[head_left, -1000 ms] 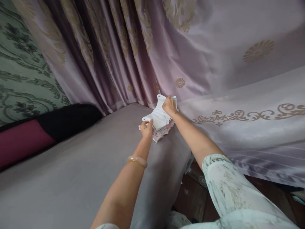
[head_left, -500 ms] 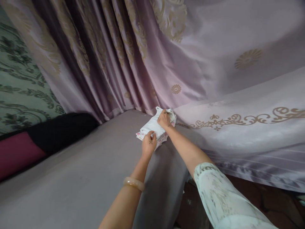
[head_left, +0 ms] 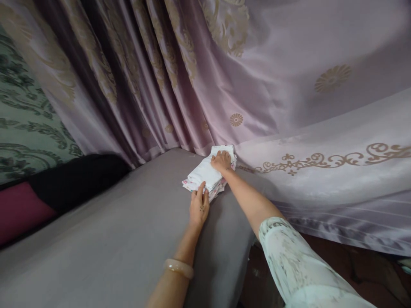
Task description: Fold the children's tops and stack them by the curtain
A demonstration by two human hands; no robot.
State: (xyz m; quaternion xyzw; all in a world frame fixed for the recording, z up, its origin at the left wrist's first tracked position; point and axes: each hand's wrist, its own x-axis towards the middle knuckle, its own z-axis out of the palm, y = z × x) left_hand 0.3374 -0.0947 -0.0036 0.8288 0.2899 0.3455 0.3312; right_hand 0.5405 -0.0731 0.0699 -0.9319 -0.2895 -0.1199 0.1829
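A stack of folded white cloth with pink and red prints at its lower edges lies on the corner of a grey padded surface. My right hand rests on the far half of the top cloth, its fingers spread over it. At the near edge of the stack is my left hand, fingers apart and tips touching the cloth edge. A pale bangle is on my left forearm.
Purple curtains with gold patterns hang right behind the surface. A black and magenta cushioned piece runs along the left, below green patterned wallpaper. Dark floor shows at the lower right.
The far end of the top cloth now lies flatter and squarer. My right hand has opened from a pinch, and my left has drawn back slightly towards me with its fingers straighter.
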